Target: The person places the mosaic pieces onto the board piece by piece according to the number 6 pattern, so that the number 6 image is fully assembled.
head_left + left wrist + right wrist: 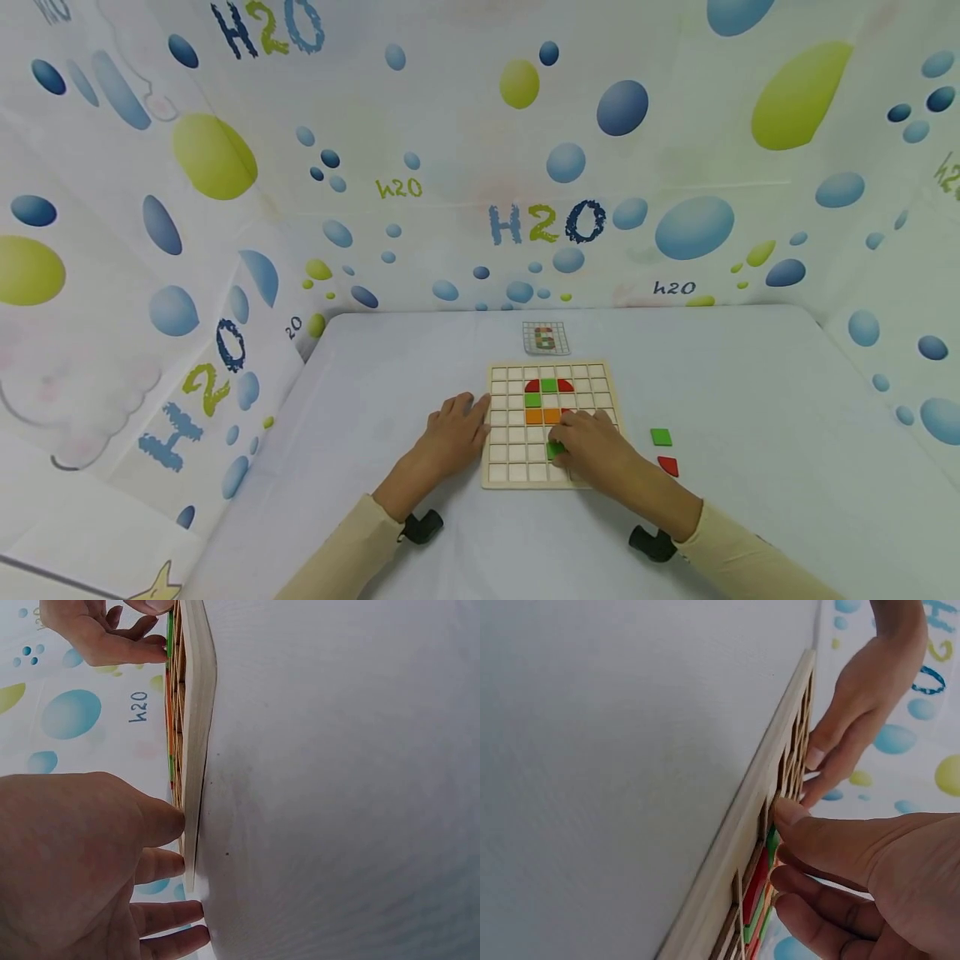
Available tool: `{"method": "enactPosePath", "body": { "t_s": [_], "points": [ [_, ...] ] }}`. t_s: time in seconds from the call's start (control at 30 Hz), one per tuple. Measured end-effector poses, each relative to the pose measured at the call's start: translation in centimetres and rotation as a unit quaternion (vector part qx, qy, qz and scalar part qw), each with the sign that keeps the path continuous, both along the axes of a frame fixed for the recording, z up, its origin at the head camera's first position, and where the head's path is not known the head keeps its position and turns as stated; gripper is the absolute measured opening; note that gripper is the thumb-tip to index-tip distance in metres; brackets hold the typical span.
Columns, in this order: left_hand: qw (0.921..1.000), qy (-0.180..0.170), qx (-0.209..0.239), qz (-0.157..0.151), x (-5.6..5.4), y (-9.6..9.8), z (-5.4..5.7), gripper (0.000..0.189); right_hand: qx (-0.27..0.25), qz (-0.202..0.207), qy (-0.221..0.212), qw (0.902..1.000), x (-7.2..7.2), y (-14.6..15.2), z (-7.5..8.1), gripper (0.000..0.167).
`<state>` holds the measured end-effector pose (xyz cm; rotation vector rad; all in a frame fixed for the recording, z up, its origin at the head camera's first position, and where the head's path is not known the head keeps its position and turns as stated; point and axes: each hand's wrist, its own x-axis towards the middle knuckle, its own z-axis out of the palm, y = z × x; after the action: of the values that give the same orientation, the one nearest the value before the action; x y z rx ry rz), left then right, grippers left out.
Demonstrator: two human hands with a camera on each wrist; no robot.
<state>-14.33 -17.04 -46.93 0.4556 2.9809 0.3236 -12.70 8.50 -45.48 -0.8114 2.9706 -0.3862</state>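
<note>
A wooden grid board (506, 475) lies flat on the white table. Red, green and orange tiles sit in its upper and middle cells, including an orange tile (533, 416). My left hand (453, 433) rests along the board's left side, thumb and index finger touching its edge, other fingertips down at the table. Over the lower middle of the grid, my right hand (596, 450) pinches a green tile (555, 450) with thumb and bent fingers, right at the cells. In the right wrist view, thumb and fingers partly hide that tile. The right hand also covers several cells.
A small pattern card (546, 338) with a coloured figure lies behind the board. To the right lie a loose green square tile (661, 437) and a red tile (668, 466) with a curved side. A printed cloth (450, 125) hangs behind the table.
</note>
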Motion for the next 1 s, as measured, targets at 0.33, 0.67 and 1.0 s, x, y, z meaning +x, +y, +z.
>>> {"method": "enactPosePath", "body": {
  "t_s": [0.33, 0.67, 1.0],
  "points": [
    [0.9999, -0.008, 0.011, -0.004, -0.1, 0.2, 0.1, 0.053, -0.015, -0.039, 0.007, 0.9991, -0.7, 5.5, 1.4, 0.037],
    [0.9999, -0.011, -0.004, 0.003, 0.0, 0.1, 0.4, 0.053, -0.071, -0.065, -0.012, 0.9952, 0.5, 12.5, 2.3, 0.038],
    [1.0, -0.007, -0.005, 0.003, 0.0, 0.3, 0.4, 0.053, -0.087, -0.095, -0.1, 0.9866, 2.3, 15.6, 0.5, 0.045]
  ]
}}
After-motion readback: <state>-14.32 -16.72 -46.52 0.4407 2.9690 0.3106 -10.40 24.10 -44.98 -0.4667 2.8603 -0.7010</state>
